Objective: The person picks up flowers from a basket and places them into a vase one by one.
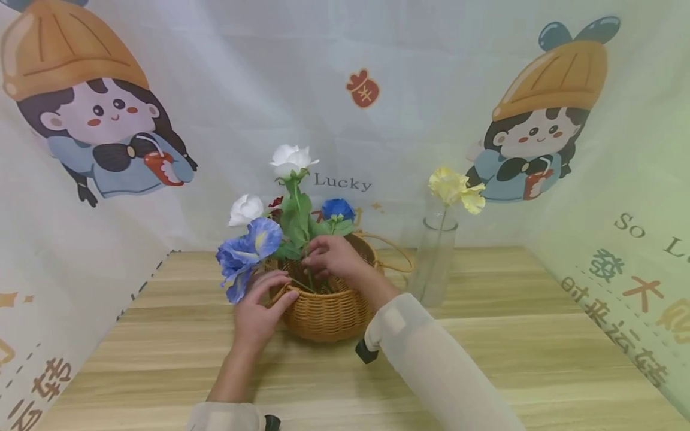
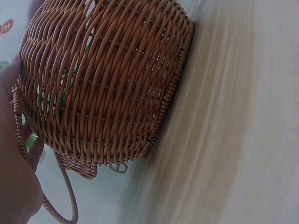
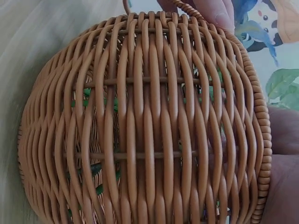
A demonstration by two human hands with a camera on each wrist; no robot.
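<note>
A white backdrop printed with cartoon girls in orange hats [image 1: 232, 78] surrounds a pale wood-grain table [image 1: 162, 341], on which stands a round, open-topped basket of woven brown wicker [image 1: 329, 317]. Inside the basket are green-stemmed artificial flowers: a tall white rose [image 1: 293, 160] at its upper left, a smaller white rose [image 1: 246, 209] and a ruffled blue-violet iris [image 1: 253, 245] leaning past its left rim, and a deep-blue bloom [image 1: 338, 209] at its back. The left hand [image 1: 259, 305] touches the basket's left rim, thumb and forefinger parted; whether it grips cannot be told. The right hand [image 1: 339, 260], above the basket's mouth, curls its fingers on the tall rose's stem. Right of the basket, a clear glass vase [image 1: 435, 269] holds a frilled yellow flower [image 1: 450, 187].
</note>
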